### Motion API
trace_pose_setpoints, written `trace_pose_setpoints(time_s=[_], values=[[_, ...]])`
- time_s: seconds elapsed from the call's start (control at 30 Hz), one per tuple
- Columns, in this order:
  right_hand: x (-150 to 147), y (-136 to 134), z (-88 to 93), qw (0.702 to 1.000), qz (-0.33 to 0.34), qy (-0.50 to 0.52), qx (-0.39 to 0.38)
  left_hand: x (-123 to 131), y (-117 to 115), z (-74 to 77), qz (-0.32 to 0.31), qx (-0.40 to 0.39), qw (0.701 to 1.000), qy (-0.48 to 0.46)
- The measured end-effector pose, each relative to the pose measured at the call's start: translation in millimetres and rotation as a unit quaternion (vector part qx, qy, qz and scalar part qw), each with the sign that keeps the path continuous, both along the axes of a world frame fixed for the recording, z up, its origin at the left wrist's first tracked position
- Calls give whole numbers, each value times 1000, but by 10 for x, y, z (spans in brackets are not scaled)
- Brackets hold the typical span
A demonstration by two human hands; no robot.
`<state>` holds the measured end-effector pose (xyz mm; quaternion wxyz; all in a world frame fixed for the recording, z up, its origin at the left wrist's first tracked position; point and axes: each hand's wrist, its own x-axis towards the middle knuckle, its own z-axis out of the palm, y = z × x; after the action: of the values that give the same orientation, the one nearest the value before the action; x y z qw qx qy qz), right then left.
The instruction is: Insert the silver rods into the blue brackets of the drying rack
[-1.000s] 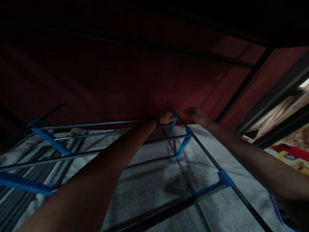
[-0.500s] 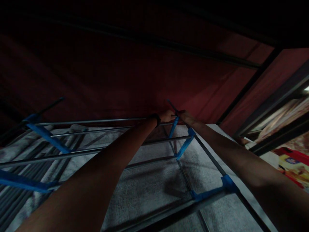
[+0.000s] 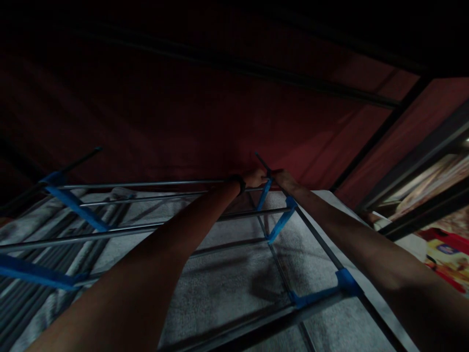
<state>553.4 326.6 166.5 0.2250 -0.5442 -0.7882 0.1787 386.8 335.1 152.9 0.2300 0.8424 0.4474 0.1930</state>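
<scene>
Since a second ago, when it hung open just right of the frame, my right hand [image 3: 285, 178] has come in to the pole [image 3: 318, 238], and the view has shifted only slightly.

From the head camera, both my hands are close together a little right of the middle of the frame, one either side of the far blue connector [image 3: 264, 194]. My left hand [image 3: 254, 178] is curled round the end of the far crossbar [image 3: 154, 184], right beside that connector. My right hand lies over the slanting pole; its fingers are hidden, so I cannot tell whether they are closed on it. The metal rack runs from the left edge across to the lower right, standing over a pale cloth [image 3: 227, 274], with the red fabric wall [image 3: 205, 112] behind it. Loose grey tubes [image 3: 25, 313] lie at lower left.

To work this joint well, I judge I should keep the crossbar in line with its socket, brace the pole with my right hand, and push along the bar, not across it. Too much sideways force could twist the nearer connector [image 3: 280, 225]. It is dim back there, so feeling for a firm fit seems safer than trusting my eyes.
</scene>
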Motion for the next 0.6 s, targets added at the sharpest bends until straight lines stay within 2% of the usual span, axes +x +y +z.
trace_pose_setpoints(time_s=[0.1,0.37,0.6], values=[[-18,-15,24,999,-45,-20,-15,2,-9,14,-6,-5,1000,6],[-68,-61,69,997,-65,-45,-25,31,-6,46,-1,-7,1000,8],[-52,-55,40,994,-93,36,-47,46,-4,53,-6,-42,998,-36]])
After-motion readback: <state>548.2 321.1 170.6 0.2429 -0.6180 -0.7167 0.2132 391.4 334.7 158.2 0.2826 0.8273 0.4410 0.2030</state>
